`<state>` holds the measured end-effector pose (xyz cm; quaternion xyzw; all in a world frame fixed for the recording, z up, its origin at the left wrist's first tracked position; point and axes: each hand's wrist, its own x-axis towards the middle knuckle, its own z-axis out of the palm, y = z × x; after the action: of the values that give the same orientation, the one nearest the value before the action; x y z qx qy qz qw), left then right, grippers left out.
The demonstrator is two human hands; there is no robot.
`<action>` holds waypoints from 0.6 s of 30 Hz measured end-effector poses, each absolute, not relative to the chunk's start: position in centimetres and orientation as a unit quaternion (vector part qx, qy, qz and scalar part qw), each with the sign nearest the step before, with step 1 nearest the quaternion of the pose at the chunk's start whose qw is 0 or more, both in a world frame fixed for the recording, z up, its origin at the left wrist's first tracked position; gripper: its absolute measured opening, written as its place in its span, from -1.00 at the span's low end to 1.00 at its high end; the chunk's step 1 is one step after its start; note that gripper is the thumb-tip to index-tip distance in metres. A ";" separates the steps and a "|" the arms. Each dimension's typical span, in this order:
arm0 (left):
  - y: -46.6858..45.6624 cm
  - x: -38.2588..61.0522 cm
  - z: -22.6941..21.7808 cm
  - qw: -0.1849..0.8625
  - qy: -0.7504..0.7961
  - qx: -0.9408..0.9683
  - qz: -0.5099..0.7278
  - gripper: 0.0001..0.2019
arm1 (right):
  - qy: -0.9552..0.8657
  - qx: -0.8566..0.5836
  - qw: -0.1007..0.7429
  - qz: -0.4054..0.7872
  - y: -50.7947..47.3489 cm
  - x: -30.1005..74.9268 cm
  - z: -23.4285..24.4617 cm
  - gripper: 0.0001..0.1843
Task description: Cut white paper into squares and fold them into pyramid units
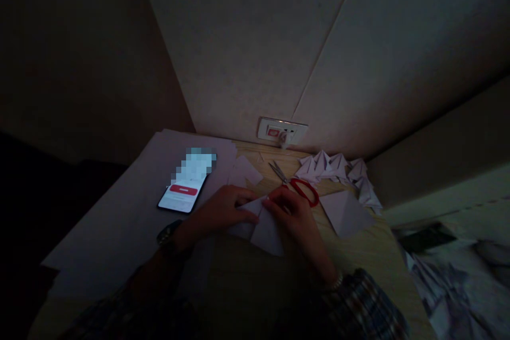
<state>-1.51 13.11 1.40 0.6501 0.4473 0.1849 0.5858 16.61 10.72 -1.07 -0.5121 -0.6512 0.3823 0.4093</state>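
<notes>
A partly folded sheet of white paper (268,234) is between my two hands over the wooden table. My left hand (223,207) is closed on its left side, thumb on top and fingers behind. At the upper edge, my right hand (292,212) pinches the paper between thumb and finger. Just beyond the right hand lie red-handled scissors (305,191), blades pointing to the wall. A creased paper square (346,213) rests to the right, and small paper pieces (245,170) lie behind the left hand.
Large white sheets (119,212) cover the table's left side, with a lit phone (187,183) on them. Several folded paper shapes (338,167) line the back right of the wooden table (382,255). A wall socket (282,132) holds a plug. More folded paper (442,287) lies lower right.
</notes>
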 end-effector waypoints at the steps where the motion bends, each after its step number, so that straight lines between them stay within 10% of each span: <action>1: 13.1 -1.5 1.4 0.583 0.448 0.652 0.182 -0.89 | -0.650 -0.514 0.408 0.383 10.7 16.6 -1.1 -0.85; 18: 12.8 -1.1 1.3 0.571 0.461 0.655 0.181 -0.83 | -0.619 -0.507 0.409 0.438 10.6 16.5 -0.5 -0.78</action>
<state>-1.05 12.78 1.26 0.6548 0.4611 0.1806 0.5709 16.49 10.63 -0.55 -0.5068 -0.6195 0.4380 0.4093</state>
